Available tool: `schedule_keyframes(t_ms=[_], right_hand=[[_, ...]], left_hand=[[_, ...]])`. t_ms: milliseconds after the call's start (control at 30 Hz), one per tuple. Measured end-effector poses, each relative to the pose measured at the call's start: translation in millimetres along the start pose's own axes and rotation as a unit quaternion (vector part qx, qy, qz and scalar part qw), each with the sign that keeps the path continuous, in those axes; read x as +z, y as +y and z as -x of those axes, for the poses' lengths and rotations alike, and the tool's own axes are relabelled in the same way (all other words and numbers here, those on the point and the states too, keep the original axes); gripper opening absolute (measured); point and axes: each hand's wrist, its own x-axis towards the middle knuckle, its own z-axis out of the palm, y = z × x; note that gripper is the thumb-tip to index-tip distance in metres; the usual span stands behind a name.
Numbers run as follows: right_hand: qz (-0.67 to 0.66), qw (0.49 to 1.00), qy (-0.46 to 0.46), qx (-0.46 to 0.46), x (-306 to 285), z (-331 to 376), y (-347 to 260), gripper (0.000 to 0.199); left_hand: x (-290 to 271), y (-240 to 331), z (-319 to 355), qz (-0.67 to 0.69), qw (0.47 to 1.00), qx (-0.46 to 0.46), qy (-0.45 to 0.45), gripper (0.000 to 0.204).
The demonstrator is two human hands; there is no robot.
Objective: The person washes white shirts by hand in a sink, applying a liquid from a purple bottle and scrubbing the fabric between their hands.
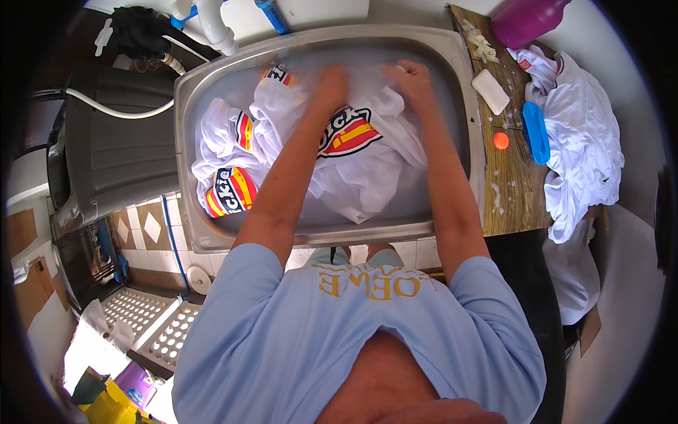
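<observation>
Nearest, rim of metal basin [381, 233]; past it, white garment [360, 187] with printed patch sits in cloudy water. Farther in, left hand [330, 86] blurs, finger grip impossible to tell; right hand [415, 81] has fingers curled narrow, hold on cloth unclear. Pale bar [490, 92] alongside on wooden tabletop [515, 201]. Judgement: rub small folds between both hands, cloth kept low against splashing.

Metal sink [184, 141] has cloudy water [229, 85] and white printed clothes [360, 180] in it, and right of the sink there's a wooden desk [519, 201] with a pale bar [490, 92], orange disc [501, 140], blue oblong thing [537, 133], and more white laundry [583, 134].
</observation>
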Motion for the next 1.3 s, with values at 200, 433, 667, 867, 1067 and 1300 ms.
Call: schedule_keyframes(t_ms=[200,433,667,867,1067,1300], right_hand=[[-0.573,0.802,-0.051,0.161,-6,21,-11,0.018],[-0.637,0.762,-0.108,-0.033,23,34,32,0.031],[-0.606,0.755,0.049,0.245,51,36,-28,0.034],[-0.732,0.63,-0.252,-0.057,28,37,34,0.027],[-0.693,0.694,-0.193,0.018,53,23,19,0.033],[-0.541,0.798,0.007,0.266,48,47,-40,0.033]], left_hand=[[-71,60,-1,0.678,0.701,-0.177,-0.131,0.028],[-12,164,58,0.184,0.945,0.241,0.124,0.027],[-13,89,-13,0.22,0.967,0.035,0.125,0.021],[2,106,-19,0.184,0.968,0.078,0.15,0.023],[4,117,12,0.22,0.961,0.06,0.157,0.021],[-13,87,-4,0.147,0.971,0.084,0.168,0.016]])
